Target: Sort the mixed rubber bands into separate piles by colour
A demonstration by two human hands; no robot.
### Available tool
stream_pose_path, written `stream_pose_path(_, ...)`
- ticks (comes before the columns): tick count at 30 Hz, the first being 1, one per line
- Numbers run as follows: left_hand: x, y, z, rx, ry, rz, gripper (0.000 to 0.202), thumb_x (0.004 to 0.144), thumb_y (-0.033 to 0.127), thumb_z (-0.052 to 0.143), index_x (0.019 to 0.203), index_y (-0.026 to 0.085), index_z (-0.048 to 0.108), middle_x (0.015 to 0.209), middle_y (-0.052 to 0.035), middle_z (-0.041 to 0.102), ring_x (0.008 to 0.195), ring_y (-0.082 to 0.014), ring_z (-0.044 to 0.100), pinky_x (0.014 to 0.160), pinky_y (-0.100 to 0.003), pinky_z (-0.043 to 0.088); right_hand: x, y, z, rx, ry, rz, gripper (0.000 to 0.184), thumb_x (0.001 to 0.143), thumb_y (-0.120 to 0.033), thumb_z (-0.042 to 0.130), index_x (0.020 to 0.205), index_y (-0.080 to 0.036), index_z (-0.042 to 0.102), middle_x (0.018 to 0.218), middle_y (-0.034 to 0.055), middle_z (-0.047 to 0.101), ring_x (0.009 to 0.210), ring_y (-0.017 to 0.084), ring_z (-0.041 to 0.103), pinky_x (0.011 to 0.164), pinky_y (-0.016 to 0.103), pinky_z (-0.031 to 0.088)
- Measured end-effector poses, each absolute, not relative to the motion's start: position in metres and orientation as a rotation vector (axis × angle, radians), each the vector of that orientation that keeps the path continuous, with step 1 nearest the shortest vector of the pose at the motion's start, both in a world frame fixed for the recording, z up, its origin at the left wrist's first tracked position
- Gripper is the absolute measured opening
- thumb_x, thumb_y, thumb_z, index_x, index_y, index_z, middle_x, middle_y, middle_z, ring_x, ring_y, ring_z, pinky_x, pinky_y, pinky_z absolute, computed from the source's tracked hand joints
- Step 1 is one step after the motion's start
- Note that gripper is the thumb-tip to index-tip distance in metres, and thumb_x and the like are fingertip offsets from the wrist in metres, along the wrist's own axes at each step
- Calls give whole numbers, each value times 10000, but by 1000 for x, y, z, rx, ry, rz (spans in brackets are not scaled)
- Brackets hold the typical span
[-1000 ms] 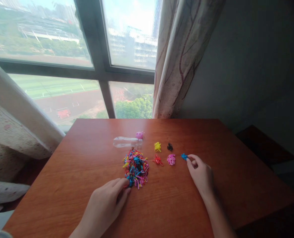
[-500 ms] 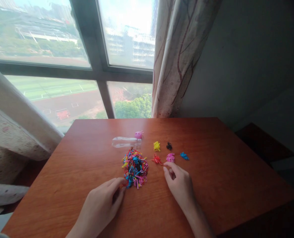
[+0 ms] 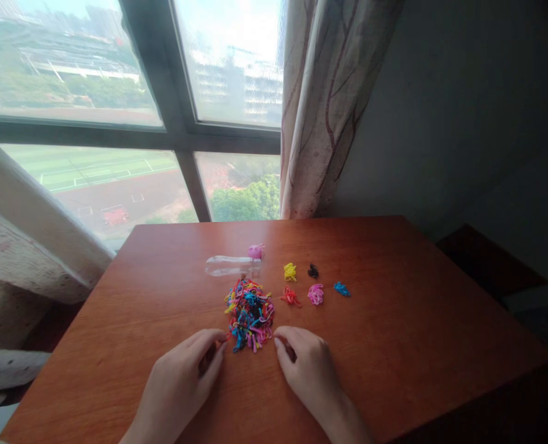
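A mixed pile of small coloured rubber bands (image 3: 250, 314) lies on the wooden table between my two hands. At its lower left edge, my left hand (image 3: 184, 370) is closed in a pinch, with a bit of a red rubber band (image 3: 228, 337) showing at the fingertips. My right hand (image 3: 308, 364) touches or nearly touches the pile's right edge; its thumb and forefinger are close together, and whatever is between them is too small to make out. Beyond it lie sorted heaps: red bands (image 3: 291, 296), pink bands (image 3: 315, 294), yellow bands (image 3: 290, 272), black bands (image 3: 313, 270) and blue bands (image 3: 342, 289).
Behind the pile a clear plastic bottle (image 3: 230, 266) lies on its side, with a pink cap (image 3: 256, 251) beside its neck. The table (image 3: 417, 320) reaches to a window (image 3: 185, 142) with curtains (image 3: 315, 111) on both sides.
My right hand has moved left and towards me, from beside the red and pink heaps to the right edge of the mixed pile. My left hand stays at the pile's left edge.
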State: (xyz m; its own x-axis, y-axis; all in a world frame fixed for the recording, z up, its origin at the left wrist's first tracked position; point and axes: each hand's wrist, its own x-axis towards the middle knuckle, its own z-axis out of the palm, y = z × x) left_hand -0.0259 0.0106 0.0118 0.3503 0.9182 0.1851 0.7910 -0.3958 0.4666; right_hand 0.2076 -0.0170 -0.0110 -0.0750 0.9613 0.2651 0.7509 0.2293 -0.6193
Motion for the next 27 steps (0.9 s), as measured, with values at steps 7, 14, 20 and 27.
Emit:
stream_pose_path(7, 6, 28, 44, 2465, 1374, 533, 174, 935, 252, 461, 941, 244, 635, 781, 18, 703, 661, -136, 659, 582, -208, 446, 208, -16, -10, -1579, -1890, 454, 162, 884, -141, 510, 853, -234, 639, 751, -14, 665, 689, 147, 601, 652, 244, 351)
stream_pose_path(14, 78, 76, 72, 2684, 1258, 103, 192, 916, 195, 446, 880, 213, 634, 865, -36, 725, 782, -202, 701, 618, -252, 464, 209, -15, -13, -1579, -1869, 496, 175, 878, -130, 506, 861, -236, 645, 793, -6, 690, 737, 151, 631, 678, 228, 371)
stream_pose_path(20, 104, 99, 59, 2731, 1212, 4, 152, 868, 171, 508, 900, 184, 656, 882, -88, 733, 785, -239, 714, 626, -282, 488, 209, -14, -17, -1552, -1869, 475, 180, 880, -124, 504, 854, -230, 648, 806, 4, 700, 740, 153, 643, 686, 224, 382)
stream_pose_path(27, 91, 95, 61, 2735, 1240, 10, 171, 907, 215, 476, 911, 198, 646, 896, -73, 722, 801, -229, 712, 622, -274, 491, 209, -14, -14, -1547, -1871, 469, 175, 869, -118, 510, 844, -229, 642, 790, 2, 694, 728, 153, 637, 674, 226, 379)
